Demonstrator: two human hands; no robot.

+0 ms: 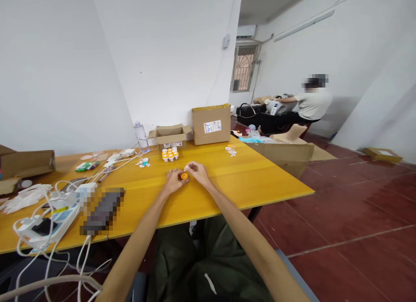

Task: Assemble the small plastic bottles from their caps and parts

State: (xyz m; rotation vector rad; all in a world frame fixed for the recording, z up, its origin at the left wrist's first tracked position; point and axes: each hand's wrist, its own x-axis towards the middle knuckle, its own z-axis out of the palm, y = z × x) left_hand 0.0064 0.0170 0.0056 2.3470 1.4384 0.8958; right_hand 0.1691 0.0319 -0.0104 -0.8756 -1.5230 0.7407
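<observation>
Curling round a small orange cap [184,176], the left grip [173,179] holds it low over the desk [253,180]; whether it is a lone cap or the top of a jar, I cannot tell; just beside it the right grip [199,171] is narrow, pinching a small white piece [186,168] near the cap's rim; whether the two touch is too small to make out; the likeliest slip seems to be in that pinch, since so tiny a piece offers little hold and could drop or turn; a loose left grip might let the cap tip, and uneven pressure could push it askew; beyond the hands stands a tight cluster of orange-and-white jars [170,154], which a careless forward reach could topple; left of it lies a pile of white and teal pieces [143,162], and well to the right a scatter of white pieces [231,151], where a dropped one could get lost; behind the jars sit an open cardboard box [170,133] and a larger cardboard box [212,124]; a thick pale cable [58,279] runs near the left forearm [143,232], and a snag there could jolt the hold.
</observation>
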